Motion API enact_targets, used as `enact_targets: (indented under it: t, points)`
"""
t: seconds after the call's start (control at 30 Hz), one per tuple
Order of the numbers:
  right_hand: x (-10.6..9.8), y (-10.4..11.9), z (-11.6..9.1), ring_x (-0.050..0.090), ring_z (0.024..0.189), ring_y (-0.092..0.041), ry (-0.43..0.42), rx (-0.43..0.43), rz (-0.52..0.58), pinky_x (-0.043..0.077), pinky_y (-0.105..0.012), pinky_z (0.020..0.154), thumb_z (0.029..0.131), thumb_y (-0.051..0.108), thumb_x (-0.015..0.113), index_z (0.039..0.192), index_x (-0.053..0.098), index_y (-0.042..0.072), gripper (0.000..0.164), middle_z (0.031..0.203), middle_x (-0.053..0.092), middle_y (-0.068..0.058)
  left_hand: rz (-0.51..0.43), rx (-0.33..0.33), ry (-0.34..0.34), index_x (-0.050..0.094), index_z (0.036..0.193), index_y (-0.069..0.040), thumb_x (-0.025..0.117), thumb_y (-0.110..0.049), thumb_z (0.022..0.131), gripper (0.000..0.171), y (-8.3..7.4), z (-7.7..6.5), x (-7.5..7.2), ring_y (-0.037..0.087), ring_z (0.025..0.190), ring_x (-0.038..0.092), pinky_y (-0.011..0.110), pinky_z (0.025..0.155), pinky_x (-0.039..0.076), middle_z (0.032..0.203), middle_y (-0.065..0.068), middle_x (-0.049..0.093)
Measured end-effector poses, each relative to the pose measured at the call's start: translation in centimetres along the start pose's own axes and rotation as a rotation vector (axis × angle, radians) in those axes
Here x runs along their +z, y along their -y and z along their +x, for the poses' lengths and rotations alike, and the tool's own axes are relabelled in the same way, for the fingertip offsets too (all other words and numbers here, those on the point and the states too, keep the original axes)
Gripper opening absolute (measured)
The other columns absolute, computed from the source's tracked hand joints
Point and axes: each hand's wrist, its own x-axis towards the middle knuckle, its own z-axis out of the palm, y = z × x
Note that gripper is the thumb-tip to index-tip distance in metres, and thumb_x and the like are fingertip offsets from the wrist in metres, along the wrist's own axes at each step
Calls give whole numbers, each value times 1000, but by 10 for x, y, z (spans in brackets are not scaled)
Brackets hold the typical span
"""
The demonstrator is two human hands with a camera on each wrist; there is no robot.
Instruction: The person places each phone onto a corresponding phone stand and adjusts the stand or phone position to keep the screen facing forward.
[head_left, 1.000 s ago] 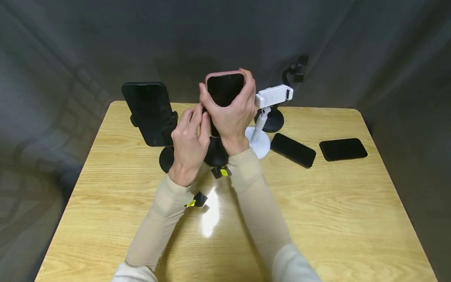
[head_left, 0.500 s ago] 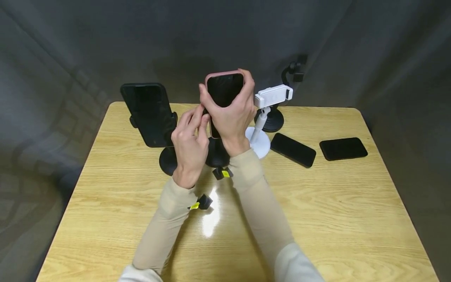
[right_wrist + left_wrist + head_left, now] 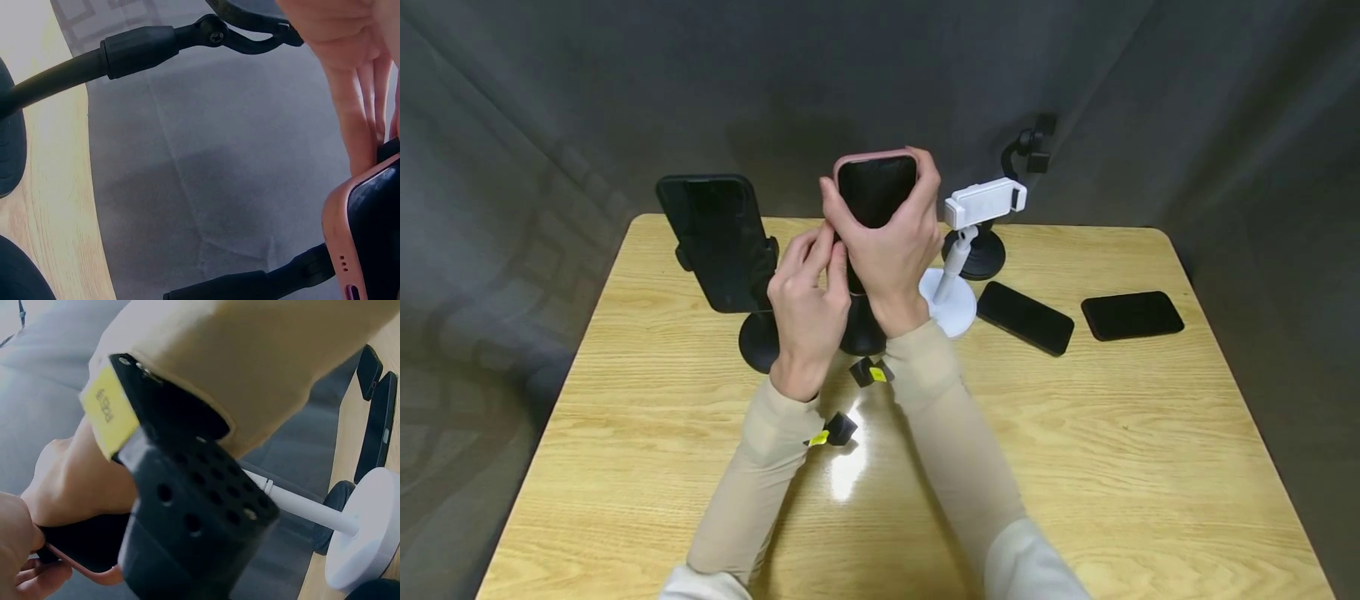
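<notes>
My right hand (image 3: 895,242) grips a black-screened phone (image 3: 876,187) in a pink case, thumb and fingers on its opposite long edges. The phone stands upright over the middle black phone stand (image 3: 861,329), whose arm (image 3: 250,284) runs up behind it in the right wrist view. At the phone's left edge, the fingertips and thumb of my left hand (image 3: 805,300) pinch the dark clamp piece (image 3: 389,150) of that stand. The pink case's bottom corner (image 3: 337,215) shows in the right wrist view. Most of the clamp is hidden behind the phone and hands.
To the left, another black stand (image 3: 758,342) holds a large black phone (image 3: 711,242). A white phone stand (image 3: 955,258) and a black one (image 3: 981,254) are on the right. Two dark phones, one nearer (image 3: 1026,318) and one farther (image 3: 1132,316), lie flat on the wooden table.
My left hand and forearm have shifted slightly right, staying at the phone's left edge. The right hand and the pink-cased phone have barely moved.
</notes>
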Motion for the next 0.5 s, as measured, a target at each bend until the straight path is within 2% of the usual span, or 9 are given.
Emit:
enact_targets:
  t: [0.23,0.5]
  points:
    - [-3,3,-1,61,87,-15,36,44,20,54,-33,65,68,61,69,126,44,7,83,109,61,-5,-11,3,-2,65,117,1,58,-12,92,30,0,-2,3,23,83,61,34,73,56,94,17,65]
    - [-10,4,-3,60,85,-16,105,59,50,53,-32,66,69,61,69,128,41,8,84,109,61,-6,-6,10,-14,63,118,6,55,-11,94,31,2,-5,7,24,85,60,34,74,56,97,19,63]
